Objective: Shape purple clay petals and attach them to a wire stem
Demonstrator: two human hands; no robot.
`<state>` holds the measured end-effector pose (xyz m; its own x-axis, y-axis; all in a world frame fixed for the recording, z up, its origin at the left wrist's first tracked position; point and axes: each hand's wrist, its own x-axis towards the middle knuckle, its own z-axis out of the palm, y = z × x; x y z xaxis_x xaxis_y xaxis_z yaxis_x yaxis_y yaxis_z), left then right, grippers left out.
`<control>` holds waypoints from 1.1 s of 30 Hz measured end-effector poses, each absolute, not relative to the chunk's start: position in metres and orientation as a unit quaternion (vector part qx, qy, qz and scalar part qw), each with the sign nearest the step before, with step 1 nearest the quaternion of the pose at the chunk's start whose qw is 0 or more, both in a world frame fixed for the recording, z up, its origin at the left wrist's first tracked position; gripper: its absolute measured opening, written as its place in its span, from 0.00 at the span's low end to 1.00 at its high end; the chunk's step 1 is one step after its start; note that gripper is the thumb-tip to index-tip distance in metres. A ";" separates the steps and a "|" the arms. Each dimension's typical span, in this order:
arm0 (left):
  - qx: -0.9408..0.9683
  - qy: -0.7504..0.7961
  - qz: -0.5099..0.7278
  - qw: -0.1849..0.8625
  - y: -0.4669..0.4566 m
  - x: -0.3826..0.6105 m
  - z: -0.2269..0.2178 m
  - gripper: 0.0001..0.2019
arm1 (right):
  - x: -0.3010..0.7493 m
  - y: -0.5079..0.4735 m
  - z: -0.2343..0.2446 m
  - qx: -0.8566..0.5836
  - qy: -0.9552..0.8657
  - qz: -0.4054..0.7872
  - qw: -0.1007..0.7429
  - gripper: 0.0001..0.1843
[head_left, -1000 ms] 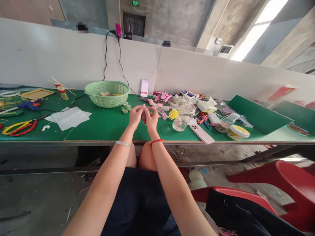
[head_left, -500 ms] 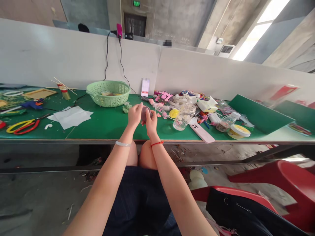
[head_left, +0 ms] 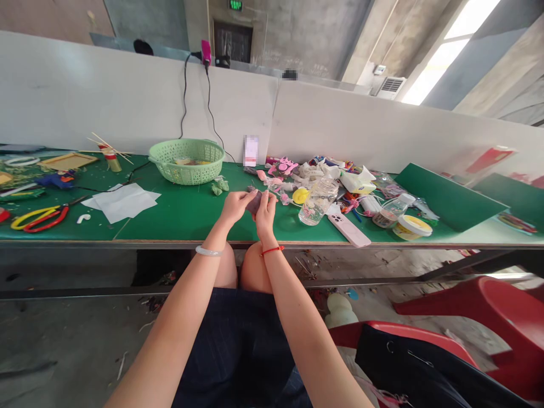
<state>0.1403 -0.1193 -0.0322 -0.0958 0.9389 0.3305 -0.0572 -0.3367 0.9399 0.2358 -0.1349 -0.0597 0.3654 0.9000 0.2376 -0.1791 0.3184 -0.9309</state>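
Between my hands, over the green tabletop (head_left: 182,218), is a small greyish-purple lump (head_left: 254,202), soft-looking like modelling clay. My left hand (head_left: 236,207) pinches it from the left with thumb and fingers. From the other side my right hand (head_left: 266,212) wraps round it, thumb on top. Fingers cover much of the lump, so its full shape is hidden. Just beyond my left hand lies a crumpled pale-green piece (head_left: 220,186). Several pink pieces (head_left: 272,180) are scattered past my right hand.
A green basket (head_left: 187,170) stands behind, left of my hands. White paper sheets (head_left: 123,202) and red-yellow pliers (head_left: 46,218) lie left. To the right are a clear plastic jar (head_left: 317,204), a pink phone (head_left: 348,229), a lidded tub (head_left: 412,228) and a heap of clutter.
Both hands have come slightly lower and nearer the table's front edge. The lump has turned in my fingers, and my left thumb now lies flatter toward it.
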 end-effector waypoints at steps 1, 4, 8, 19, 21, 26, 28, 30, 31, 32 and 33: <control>0.559 0.408 0.599 0.403 -0.120 0.141 -0.032 0.27 | 0.235 -0.136 -0.058 -0.436 -0.398 0.395 0.704 0.23; 0.567 0.416 0.596 0.387 -0.121 0.142 -0.031 0.27 | 0.233 -0.139 -0.053 -0.430 -0.367 0.410 0.716 0.23; 0.552 0.441 0.609 0.360 -0.120 0.143 -0.031 0.23 | 0.231 -0.141 -0.052 -0.430 -0.380 0.373 0.729 0.24; 0.679 0.470 0.487 0.287 -0.128 0.142 -0.025 0.15 | 0.239 -0.143 -0.055 -0.485 -0.414 0.296 0.710 0.25; 0.687 0.482 0.470 0.274 -0.129 0.142 -0.025 0.14 | 0.239 -0.143 -0.055 -0.493 -0.429 0.279 0.703 0.25; 0.688 0.487 0.461 0.277 -0.131 0.142 -0.024 0.16 | 0.238 -0.144 -0.056 -0.498 -0.445 0.258 0.698 0.24; 0.683 0.488 0.467 0.278 -0.130 0.142 -0.025 0.18 | 0.238 -0.144 -0.056 -0.502 -0.445 0.248 0.699 0.25; 0.675 0.495 0.475 0.272 -0.129 0.141 -0.026 0.18 | 0.238 -0.143 -0.056 -0.502 -0.442 0.245 0.702 0.26; 0.667 0.496 0.487 0.269 -0.128 0.141 -0.026 0.18 | 0.238 -0.142 -0.056 -0.499 -0.438 0.251 0.704 0.26; 0.654 0.495 0.506 0.268 -0.127 0.141 -0.027 0.16 | 0.238 -0.142 -0.057 -0.494 -0.434 0.262 0.706 0.27; 0.637 0.493 0.528 0.270 -0.126 0.141 -0.028 0.13 | 0.237 -0.142 -0.057 -0.489 -0.433 0.274 0.706 0.27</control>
<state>0.1415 -0.1259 -0.0278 -0.0433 0.9130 0.4057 0.3433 -0.3677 0.8642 0.2369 -0.1415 -0.0569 0.4745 0.8106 0.3432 0.0353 0.3720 -0.9276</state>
